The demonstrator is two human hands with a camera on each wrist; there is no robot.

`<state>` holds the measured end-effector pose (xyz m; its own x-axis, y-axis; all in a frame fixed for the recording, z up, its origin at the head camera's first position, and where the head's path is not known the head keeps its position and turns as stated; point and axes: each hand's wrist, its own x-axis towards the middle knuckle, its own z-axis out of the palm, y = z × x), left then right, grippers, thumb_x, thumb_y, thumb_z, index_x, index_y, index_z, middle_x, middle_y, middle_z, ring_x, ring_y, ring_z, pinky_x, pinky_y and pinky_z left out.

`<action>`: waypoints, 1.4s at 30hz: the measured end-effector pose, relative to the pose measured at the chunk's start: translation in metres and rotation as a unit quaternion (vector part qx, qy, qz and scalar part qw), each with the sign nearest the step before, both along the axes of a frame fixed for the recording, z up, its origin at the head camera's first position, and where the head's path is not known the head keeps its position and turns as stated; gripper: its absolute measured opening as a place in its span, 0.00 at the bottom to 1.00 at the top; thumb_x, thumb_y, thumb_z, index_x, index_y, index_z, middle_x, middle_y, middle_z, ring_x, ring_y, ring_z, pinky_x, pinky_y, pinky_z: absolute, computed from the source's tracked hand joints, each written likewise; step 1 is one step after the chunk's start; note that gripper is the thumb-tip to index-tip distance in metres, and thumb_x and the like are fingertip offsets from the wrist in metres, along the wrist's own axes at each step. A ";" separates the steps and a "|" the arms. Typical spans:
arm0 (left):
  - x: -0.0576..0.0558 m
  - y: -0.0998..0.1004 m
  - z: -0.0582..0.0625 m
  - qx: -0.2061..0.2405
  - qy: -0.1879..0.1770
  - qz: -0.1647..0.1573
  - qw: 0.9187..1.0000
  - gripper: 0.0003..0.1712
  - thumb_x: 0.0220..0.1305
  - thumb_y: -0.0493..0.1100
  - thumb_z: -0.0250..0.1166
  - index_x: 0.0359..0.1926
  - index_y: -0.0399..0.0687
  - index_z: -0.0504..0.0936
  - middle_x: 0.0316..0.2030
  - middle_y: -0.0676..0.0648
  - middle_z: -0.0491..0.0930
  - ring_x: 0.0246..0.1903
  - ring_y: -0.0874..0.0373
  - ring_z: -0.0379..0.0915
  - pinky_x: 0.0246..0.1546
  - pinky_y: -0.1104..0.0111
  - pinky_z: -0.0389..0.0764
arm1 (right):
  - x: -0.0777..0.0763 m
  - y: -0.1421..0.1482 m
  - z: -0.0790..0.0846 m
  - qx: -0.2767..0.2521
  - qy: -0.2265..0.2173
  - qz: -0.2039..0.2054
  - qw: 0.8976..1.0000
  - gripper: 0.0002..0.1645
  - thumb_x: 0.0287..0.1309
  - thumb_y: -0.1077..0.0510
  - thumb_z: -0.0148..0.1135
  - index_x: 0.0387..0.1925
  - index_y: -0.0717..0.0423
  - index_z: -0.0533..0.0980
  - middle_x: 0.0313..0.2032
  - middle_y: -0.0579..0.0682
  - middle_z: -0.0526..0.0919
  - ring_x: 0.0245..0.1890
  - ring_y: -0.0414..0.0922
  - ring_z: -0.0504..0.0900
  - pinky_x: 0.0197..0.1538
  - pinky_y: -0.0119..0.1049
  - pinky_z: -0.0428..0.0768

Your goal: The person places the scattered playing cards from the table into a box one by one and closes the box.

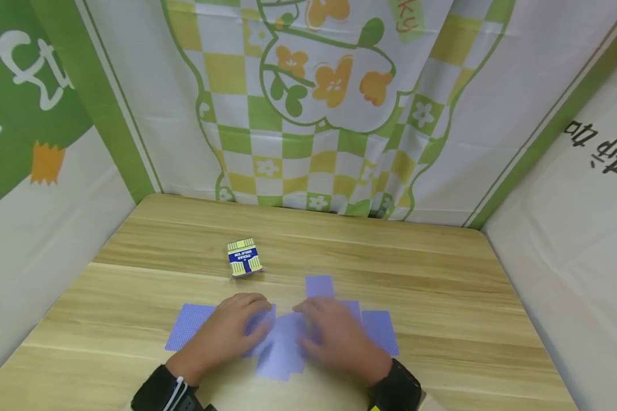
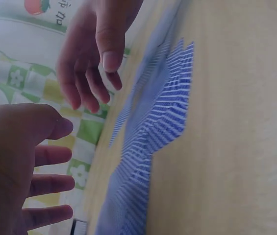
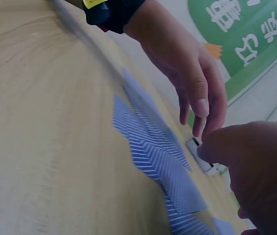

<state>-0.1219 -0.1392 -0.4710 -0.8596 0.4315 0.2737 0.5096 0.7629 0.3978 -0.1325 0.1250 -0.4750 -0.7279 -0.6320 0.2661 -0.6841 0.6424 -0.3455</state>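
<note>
Several blue-patterned playing cards lie face down on the wooden table, spread in an overlapping row: a left part (image 1: 187,328), a middle part (image 1: 280,354) and a right part (image 1: 381,332), with one card (image 1: 320,286) jutting towards the back. My left hand (image 1: 231,326) hovers over the left half of the row, its fingers relaxed and bent a little. Opposite it, my right hand (image 1: 335,338) hangs over the right half, slightly blurred. The left wrist view shows space between both hands and the cards (image 2: 163,107), with nothing gripped. Some cards are hidden beneath the hands.
A yellow and blue card box (image 1: 244,258) lies behind the cards, left of the middle. The wooden table (image 1: 442,274) meets a checked, flowered cloth (image 1: 319,148) at the back. White and green printed cloths hang at both sides. Dark bands (image 1: 398,388) circle both wrists.
</note>
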 end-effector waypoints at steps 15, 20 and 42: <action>0.013 0.001 -0.014 -0.058 -0.051 -0.008 0.997 0.27 0.63 0.63 0.68 0.58 0.58 0.82 0.70 0.44 0.70 0.72 0.36 0.58 0.72 0.37 0.51 | 0.007 -0.016 -0.019 0.093 0.003 0.023 0.995 0.40 0.62 0.29 0.59 0.67 0.46 0.72 0.67 0.50 0.72 0.71 0.53 0.66 0.73 0.51 0.64; 0.015 0.000 -0.021 -0.072 -0.075 -0.019 0.994 0.36 0.63 0.70 0.63 0.65 0.59 0.78 0.74 0.44 0.64 0.75 0.35 0.50 0.73 0.36 0.45 | 0.008 -0.017 -0.019 0.105 -0.017 0.026 0.994 0.41 0.65 0.28 0.55 0.70 0.46 0.70 0.71 0.53 0.68 0.73 0.57 0.63 0.75 0.55 0.58; 0.020 0.003 -0.021 -0.075 -0.098 -0.035 0.992 0.34 0.67 0.65 0.61 0.68 0.58 0.75 0.74 0.47 0.64 0.75 0.40 0.53 0.74 0.38 0.43 | -0.011 -0.014 -0.020 0.065 0.013 0.008 0.998 0.27 0.72 0.40 0.55 0.65 0.48 0.74 0.67 0.52 0.74 0.70 0.52 0.69 0.71 0.52 0.68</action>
<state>-0.1024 -0.1366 -0.4918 -0.8562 0.5156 0.0330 0.4882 0.7866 0.3781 -0.1439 0.1108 -0.4950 -0.7119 -0.6735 0.1991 -0.7017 0.6702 -0.2419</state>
